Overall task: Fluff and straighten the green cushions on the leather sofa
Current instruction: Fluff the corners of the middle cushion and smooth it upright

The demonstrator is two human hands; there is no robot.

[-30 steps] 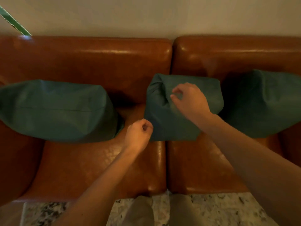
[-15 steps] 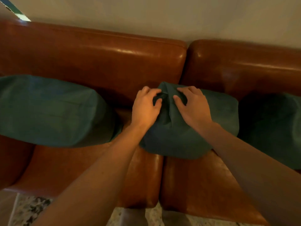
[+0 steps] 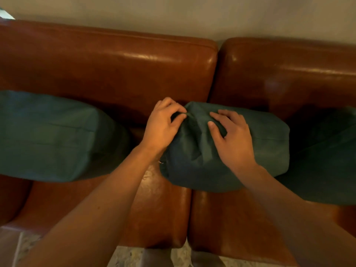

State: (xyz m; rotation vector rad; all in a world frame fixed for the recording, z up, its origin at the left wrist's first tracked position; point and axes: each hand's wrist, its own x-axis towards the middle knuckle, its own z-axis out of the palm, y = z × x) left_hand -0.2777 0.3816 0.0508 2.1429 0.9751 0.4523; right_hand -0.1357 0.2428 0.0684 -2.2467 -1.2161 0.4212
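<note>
Three green cushions lean against the back of a brown leather sofa (image 3: 119, 78). The middle cushion (image 3: 265, 143) sits over the gap between the two seat pads, its left end bunched and creased. My left hand (image 3: 161, 126) pinches the fabric at that cushion's upper left corner between thumb and fingers. My right hand (image 3: 231, 137) lies on top of the same cushion with fingers bent, pressing into the fabric just right of the crease. The left cushion (image 3: 54, 135) and the right cushion (image 3: 327, 155) lie untouched at either side.
A plain wall (image 3: 192, 14) runs behind the sofa back. Speckled stone floor (image 3: 127, 255) shows below the seat's front edge, with my legs close against it. The right cushion touches the middle one.
My left hand rose from the seat to the middle cushion's left corner and took hold of it. My right hand stayed on the cushion. The view moved closer to the sofa.
</note>
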